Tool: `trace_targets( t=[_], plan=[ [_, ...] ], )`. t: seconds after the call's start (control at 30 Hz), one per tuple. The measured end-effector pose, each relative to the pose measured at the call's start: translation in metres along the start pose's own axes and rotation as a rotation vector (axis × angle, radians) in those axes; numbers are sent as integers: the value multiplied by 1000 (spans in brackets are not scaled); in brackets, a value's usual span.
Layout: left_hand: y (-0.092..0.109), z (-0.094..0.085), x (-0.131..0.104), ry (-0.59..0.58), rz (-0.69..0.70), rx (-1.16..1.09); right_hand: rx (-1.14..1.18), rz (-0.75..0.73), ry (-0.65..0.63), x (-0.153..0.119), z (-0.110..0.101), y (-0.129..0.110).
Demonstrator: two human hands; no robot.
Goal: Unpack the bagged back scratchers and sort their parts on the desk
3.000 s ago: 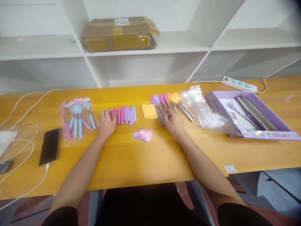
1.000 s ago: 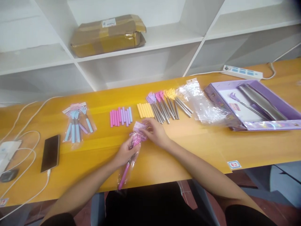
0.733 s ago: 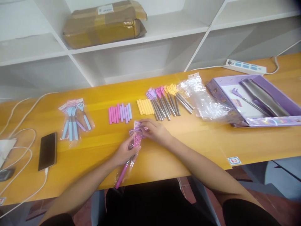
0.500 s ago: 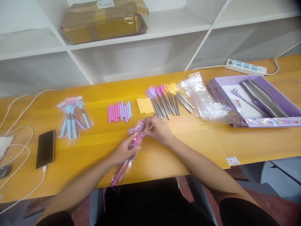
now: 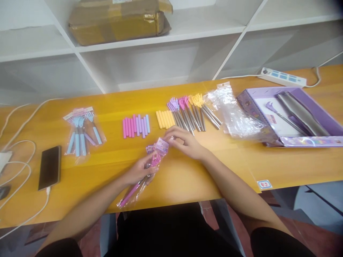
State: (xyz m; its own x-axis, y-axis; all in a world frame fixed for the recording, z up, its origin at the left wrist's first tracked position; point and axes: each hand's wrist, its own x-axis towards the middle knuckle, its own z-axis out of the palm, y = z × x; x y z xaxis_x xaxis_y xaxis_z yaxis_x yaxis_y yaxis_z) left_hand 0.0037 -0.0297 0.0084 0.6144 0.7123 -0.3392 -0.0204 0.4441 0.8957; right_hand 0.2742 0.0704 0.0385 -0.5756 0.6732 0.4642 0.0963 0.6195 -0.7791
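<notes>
My left hand [image 5: 140, 170] is closed around a pink back scratcher [image 5: 131, 194] in a clear plastic bag [image 5: 139, 192]. Its pink claw head [image 5: 155, 160] shows above my thumb, and the handle slants toward the table's front edge. A printed purple label [image 5: 161, 145] sits at the bag's top end. My right hand [image 5: 184, 142] has its thumb and fingers curled together at the label's upper right edge, pinching the bag there. Beyond my hands lie yellow handle sleeves [image 5: 164, 119], pink and purple sleeves [image 5: 135, 126], and back scratchers with bare metal rods [image 5: 187, 117].
Bagged blue back scratchers [image 5: 81, 132] lie at the left, with a phone [image 5: 50, 167] on a cable near them. Clear empty bags [image 5: 233, 112] lie right of the rods, beside a purple box [image 5: 308, 142]. A power strip [image 5: 284, 77] and a white shelf [image 5: 160, 41] stand behind.
My right hand has shifted slightly right, and more of the purple label shows. The bagged back scratcher's lower end has swung left.
</notes>
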Motion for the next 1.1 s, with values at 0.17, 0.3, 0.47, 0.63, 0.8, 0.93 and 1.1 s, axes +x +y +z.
trace_targets(
  t=[0.17, 0.3, 0.47, 0.63, 0.8, 0.93, 1.1],
  plan=[
    [2, 2, -1, -26, 0, 1, 92, 120, -15, 1, 4, 0],
    [1, 2, -3, -14, -9, 14, 120, 144, -14, 2, 7, -1],
    [1, 1, -4, 6, -3, 22, 91, 209, 186, 4, -2, 7],
    [-2, 4, -7, -10, -9, 11, 175, 460, 289, 2, -14, 16],
    [-4, 13, -8, -71, 26, 11, -44, 455, 48, 1, 8, 12],
    [-1, 15, -4, 5, 94, -36, 81, 459, 85, 2, 16, -1],
    [-1, 11, 2, 18, 151, -83, 200, 535, -192, 16, 18, -40]
  ],
)
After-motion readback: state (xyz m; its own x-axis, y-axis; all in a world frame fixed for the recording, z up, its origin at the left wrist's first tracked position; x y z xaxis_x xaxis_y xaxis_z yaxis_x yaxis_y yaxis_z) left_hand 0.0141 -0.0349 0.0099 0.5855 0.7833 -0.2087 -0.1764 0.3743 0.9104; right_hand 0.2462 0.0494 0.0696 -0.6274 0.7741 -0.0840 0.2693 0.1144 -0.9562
